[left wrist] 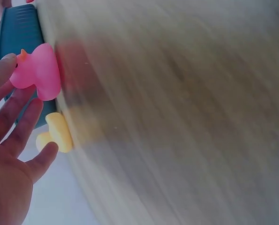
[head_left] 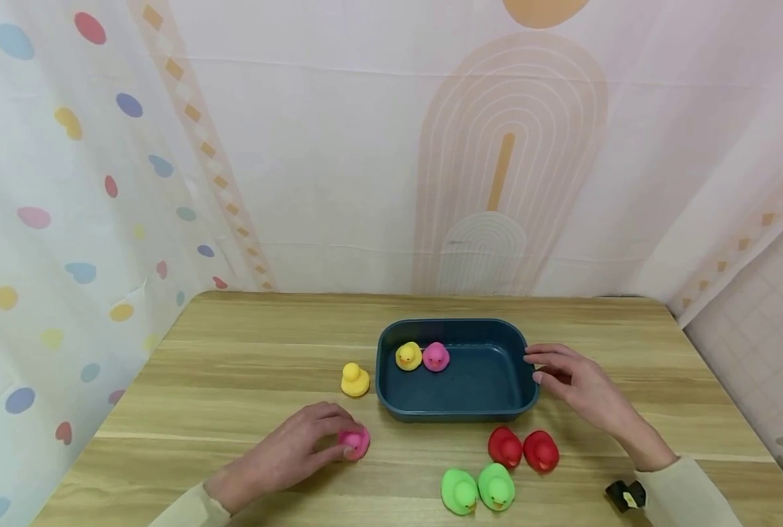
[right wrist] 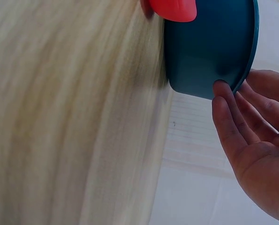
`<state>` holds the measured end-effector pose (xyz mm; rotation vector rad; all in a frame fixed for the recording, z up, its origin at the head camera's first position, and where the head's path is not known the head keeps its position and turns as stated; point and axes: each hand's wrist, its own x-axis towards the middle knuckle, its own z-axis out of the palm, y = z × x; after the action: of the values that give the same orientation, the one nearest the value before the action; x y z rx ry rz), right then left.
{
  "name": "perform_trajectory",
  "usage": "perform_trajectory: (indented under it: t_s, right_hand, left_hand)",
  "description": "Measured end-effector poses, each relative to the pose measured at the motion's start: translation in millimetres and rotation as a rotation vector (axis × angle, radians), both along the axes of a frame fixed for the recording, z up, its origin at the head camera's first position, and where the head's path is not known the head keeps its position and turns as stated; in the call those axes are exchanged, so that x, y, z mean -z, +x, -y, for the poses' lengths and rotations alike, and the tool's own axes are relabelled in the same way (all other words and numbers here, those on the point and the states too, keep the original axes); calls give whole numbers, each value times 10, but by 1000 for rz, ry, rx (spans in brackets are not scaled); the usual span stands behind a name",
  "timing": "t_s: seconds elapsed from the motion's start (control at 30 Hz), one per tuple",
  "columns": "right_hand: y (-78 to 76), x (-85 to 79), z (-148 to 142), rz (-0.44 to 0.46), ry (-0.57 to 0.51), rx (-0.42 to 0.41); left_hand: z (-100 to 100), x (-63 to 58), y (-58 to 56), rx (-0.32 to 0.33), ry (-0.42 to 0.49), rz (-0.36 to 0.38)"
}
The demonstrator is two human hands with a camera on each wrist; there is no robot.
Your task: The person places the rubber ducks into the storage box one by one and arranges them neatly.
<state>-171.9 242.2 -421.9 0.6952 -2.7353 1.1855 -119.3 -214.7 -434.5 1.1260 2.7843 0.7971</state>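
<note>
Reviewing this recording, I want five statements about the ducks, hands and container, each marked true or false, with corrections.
1. Inside the dark blue container sit a yellow duck and a pink duck. True.
2. The left hand has its fingers on a green duck. False: they are at the other pink duck, outside the container.
3. The right hand is at the container's right end. True.
4. Both red ducks are inside the container. False: they are on the table, nearer the person.
5. The second yellow duck is left of the container. True.
</note>
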Motion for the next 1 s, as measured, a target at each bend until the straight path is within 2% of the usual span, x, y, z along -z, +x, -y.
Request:
perform_trajectory:
  t_s: [0.17,0.5,0.7,1.0]
  right_hand:
    - [-1,3,1,3,-12,-3]
    - [-4,13,-1,3,-13,4]
    - [-9,25,10,-14,-7,2]
    - [-5,23,26,2,-6,8]
  left_hand:
    - [9,-50,9,-2,68,-36]
    - [-14,-201,-14,-64,190,-140]
    - [-42,-279,-33,-82,236,-151]
    - [-150,-367,-53,-115,268,-119]
